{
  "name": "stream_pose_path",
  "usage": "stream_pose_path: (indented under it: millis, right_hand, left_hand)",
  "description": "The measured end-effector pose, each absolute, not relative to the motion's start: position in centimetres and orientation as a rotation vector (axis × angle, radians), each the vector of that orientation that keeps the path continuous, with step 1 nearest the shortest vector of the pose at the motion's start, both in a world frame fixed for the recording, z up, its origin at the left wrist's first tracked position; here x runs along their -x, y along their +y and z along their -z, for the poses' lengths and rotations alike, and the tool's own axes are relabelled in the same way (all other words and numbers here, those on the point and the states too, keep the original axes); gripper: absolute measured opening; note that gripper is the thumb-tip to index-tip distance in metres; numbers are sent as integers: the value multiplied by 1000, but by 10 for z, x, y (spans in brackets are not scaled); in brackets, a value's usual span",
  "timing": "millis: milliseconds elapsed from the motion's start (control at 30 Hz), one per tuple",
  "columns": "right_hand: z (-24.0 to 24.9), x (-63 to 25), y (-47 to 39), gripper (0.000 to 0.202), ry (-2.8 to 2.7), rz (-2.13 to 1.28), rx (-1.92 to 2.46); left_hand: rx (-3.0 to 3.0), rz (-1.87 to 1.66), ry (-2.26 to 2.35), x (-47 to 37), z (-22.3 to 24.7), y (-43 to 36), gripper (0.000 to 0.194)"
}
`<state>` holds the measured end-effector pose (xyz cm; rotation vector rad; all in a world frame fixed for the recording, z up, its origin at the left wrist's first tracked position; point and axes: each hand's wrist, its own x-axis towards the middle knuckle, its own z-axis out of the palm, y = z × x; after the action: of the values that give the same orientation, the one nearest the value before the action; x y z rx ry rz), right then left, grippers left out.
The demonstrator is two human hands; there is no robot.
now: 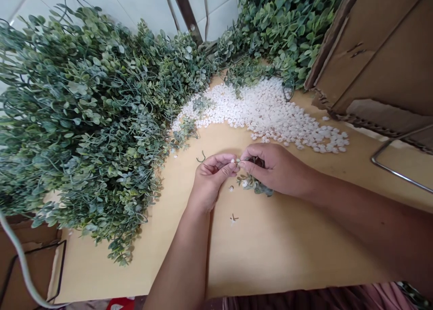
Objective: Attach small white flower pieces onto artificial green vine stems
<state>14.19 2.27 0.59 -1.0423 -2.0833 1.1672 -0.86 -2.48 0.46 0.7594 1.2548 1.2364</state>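
Note:
My left hand pinches a small white piece, like those in the heap, between thumb and fingertip. Closed around a sprig of artificial greenery is my right hand, its fingertips meeting the left ones at a stem tip. The sprig's leaves hang below the right palm, with a white piece among them. Beneath the hands, a loose white bit and a small forked stem piece lie on the table. A curved dark stem bit rests just beyond my left hand.
A large pile of artificial greenery covers the table's left side, with more greenery at the back. Many small white pieces are heaped behind my hands. A cardboard box and a bent metal rod stand at the right.

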Motion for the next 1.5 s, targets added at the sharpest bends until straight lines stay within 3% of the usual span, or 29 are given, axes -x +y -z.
stream_pose_path:
  millis: [233, 767, 1500]
  right_hand:
    - [-7, -142, 20, 10, -2118, -994, 1065]
    - [-7, -143, 19, 11, -2117, -953, 1114]
    - [-2, -139, 19, 12, -2003, -1160, 1205]
  left_hand:
    - [-744, -1217, 1262, 8, -5, -24, 21]
    - [-733, -1202, 1291, 6, -6, -24, 22]
    - [-736, -1193, 1360, 1, -4, -21, 24]
